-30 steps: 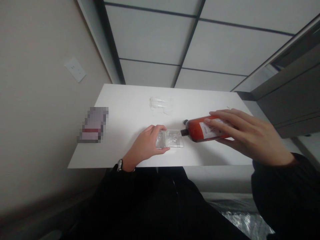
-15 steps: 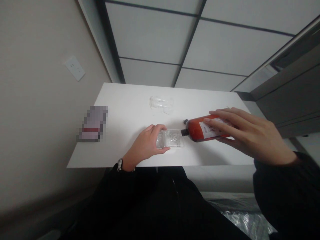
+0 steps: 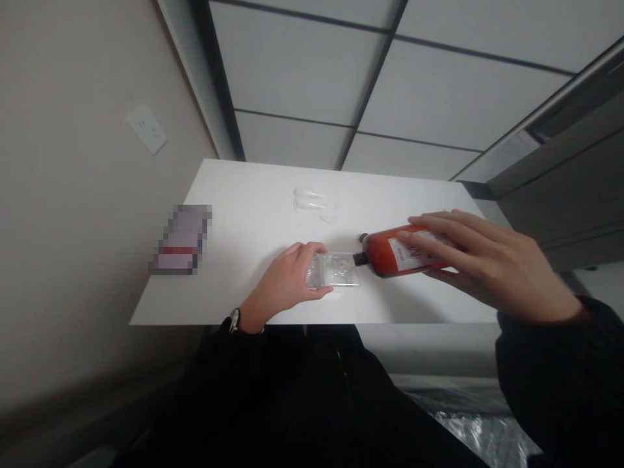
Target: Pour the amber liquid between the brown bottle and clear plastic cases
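Observation:
My left hand (image 3: 287, 276) is closed around the left end of a clear square-sided container (image 3: 342, 270), fingers at the back and thumb at the front. My right hand (image 3: 492, 266) grips a red-orange bottle (image 3: 383, 253) with a white label. The bottle is tipped to the left, and its black neck (image 3: 361, 259) meets the right rim of the container. I cannot tell whether any liquid is coming out. Just behind the neck, a small black cap-like piece (image 3: 363, 238) shows beside the bottle.
On the white table (image 3: 244, 260) a clear, crumpled-looking plastic piece (image 3: 314, 200) lies toward the back. A pixelated pinkish item (image 3: 180, 239) rests at the left edge. Panelled doors (image 3: 292, 65) stand behind; a wall with a socket (image 3: 147, 129) is at left.
Almost nothing differs. Both hands, the container and the tipped bottle keep their places; only the camera's view has shifted slightly.

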The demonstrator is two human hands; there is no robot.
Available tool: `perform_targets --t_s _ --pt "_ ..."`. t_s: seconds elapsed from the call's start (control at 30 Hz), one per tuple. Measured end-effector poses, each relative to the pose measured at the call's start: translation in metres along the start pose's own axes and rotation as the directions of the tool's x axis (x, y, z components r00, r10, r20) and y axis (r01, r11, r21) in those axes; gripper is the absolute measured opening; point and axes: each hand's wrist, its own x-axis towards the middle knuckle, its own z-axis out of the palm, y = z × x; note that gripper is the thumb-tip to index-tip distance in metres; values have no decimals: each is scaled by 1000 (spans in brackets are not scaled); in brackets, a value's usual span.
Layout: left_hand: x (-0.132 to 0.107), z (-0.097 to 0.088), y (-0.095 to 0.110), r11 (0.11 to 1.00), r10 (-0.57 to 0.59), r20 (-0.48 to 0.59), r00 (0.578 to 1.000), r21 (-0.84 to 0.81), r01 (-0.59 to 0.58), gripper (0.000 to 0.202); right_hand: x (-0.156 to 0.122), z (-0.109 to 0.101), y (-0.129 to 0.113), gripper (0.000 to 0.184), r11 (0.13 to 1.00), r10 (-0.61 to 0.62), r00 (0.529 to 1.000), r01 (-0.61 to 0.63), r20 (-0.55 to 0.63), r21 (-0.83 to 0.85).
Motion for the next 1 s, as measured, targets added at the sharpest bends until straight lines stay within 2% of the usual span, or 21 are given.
perform_targets --t_s 0.2,0.37,0.7,0.9,1.0 --pt "0 1 -1 1000 8 -3 1000 2 -8 58 3 -2 0 53 999 -37 999 38 3 -24" --pt "0 1 -2 1000 16 -13 1000 -8 -16 56 4 -1 -1 58 999 6 1000 -6 4 46" --pt "1 1 1 1000 11 4 1000 -4 -11 59 11 -2 -3 49 998 -59 998 59 38 -18" --pt "1 1 0 1000 22 -2 1000 -3 -22 59 15 -1 -3 50 999 -38 998 37 42 15" --pt "0 2 0 1000 23 -1 1000 -2 -23 59 17 -2 -4 46 998 -66 997 66 41 7"
